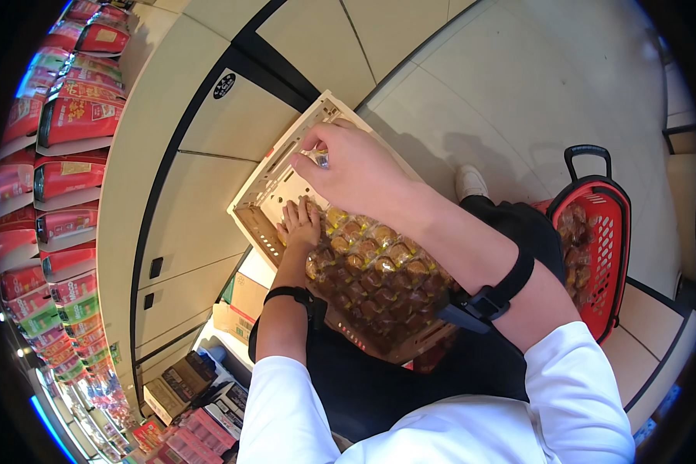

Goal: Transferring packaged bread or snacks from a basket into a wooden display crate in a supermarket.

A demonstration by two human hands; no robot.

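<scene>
A cream plastic crate point(249, 203) stands before me, holding rows of round, golden-brown baked goods in clear wrappers point(377, 255). My right hand point(345, 162) is over the far part of the crate, its thumb and forefinger closed on a clear plastic wrapper point(320, 158); whether something is inside it is hard to tell. My left hand point(299, 225) rests with spread fingers at the left end of the rows, touching the wrapped pieces. The crate's near end lies in shadow.
A red shopping basket point(615, 255) with a black handle holds more wrapped pieces at the right. Cream cabinets point(209, 214) run along the left, below shelves of red packages point(81, 119). Cardboard boxes point(177, 385) stand at the lower left. My shoe point(471, 182) is beyond the crate's right side.
</scene>
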